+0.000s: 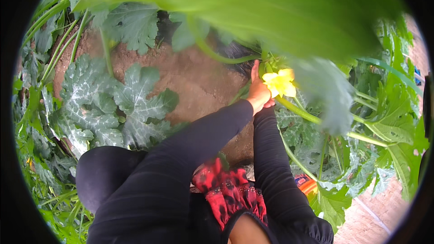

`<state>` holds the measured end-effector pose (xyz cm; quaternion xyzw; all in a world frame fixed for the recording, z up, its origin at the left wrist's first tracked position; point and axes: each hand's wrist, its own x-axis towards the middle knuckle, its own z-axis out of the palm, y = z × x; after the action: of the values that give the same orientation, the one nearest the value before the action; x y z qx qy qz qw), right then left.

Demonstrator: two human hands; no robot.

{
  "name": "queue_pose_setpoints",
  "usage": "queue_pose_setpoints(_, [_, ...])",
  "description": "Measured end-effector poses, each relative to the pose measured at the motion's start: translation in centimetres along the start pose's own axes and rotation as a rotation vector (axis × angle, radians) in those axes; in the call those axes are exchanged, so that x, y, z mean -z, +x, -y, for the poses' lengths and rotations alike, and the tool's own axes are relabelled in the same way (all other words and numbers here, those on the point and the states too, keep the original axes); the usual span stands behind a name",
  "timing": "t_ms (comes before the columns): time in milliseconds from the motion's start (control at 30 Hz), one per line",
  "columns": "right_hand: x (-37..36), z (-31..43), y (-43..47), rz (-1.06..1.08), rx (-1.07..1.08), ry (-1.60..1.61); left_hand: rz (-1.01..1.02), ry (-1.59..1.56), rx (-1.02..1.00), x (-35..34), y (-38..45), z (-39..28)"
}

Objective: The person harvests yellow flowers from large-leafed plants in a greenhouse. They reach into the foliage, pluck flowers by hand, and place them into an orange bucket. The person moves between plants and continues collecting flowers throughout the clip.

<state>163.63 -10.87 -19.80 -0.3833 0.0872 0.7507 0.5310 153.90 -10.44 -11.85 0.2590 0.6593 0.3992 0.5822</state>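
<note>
My left hand [258, 89] reaches in among the stems of a squash plant, just left of an open yellow squash flower [280, 83]. One of its fingers points up along a green stem; what the others touch is hidden. Only a little of my right hand [269, 103] shows, just below the flower, at the end of the right sleeve. The flower and stalks cover the rest, so its grip cannot be seen. A thick green stalk [298, 110] runs from beside the hands to the right.
A large blurred leaf [237, 10] hangs close over the top of the view. Lobed squash leaves [91, 105] spread at the left, beside bare soil [193, 81]. Dark plastic film [237, 52] lies near the plant's base. More foliage [393, 118] and an orange object [307, 184] are at the right.
</note>
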Motion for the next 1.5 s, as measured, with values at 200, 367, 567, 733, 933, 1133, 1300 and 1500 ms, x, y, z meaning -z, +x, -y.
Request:
queue_pose_setpoints(200, [-6.2,-1.3,0.0,0.235,-0.050,0.229,0.299,0.343,-0.004,9.4,2.1,-4.0])
queue_pose_setpoints(367, [-10.5,-1.6,-2.2,0.334,0.176,0.182,0.120,0.481,-0.686,6.5,5.3,-6.2])
queue_pose_setpoints(567, [-10.3,-0.4,-0.8,0.567,0.443,-0.150,0.179,0.584,-0.778,3.8,8.5,-6.4])
queue_pose_setpoints(733, [-9.5,-3.0,1.5,0.241,0.324,0.251,0.258,0.363,-0.293,3.4,10.5,-6.2])
queue_pose_setpoints(933, [-8.9,-3.2,0.3,-0.005,0.138,0.255,0.458,1.286,-0.710,5.3,11.9,-7.4])
queue_pose_setpoints(1133, [-8.0,-0.9,0.8,-0.058,0.061,-0.092,0.502,0.101,-0.247,7.1,9.8,-6.1])
queue_pose_setpoints(1300, [-7.2,1.0,0.9,-0.217,0.489,-1.150,0.487,-0.234,0.021,8.0,7.9,-5.0])
queue_pose_setpoints(1500, [-8.6,4.4,-1.2,0.076,0.875,-1.419,0.495,-0.335,0.118,7.9,7.6,-5.1])
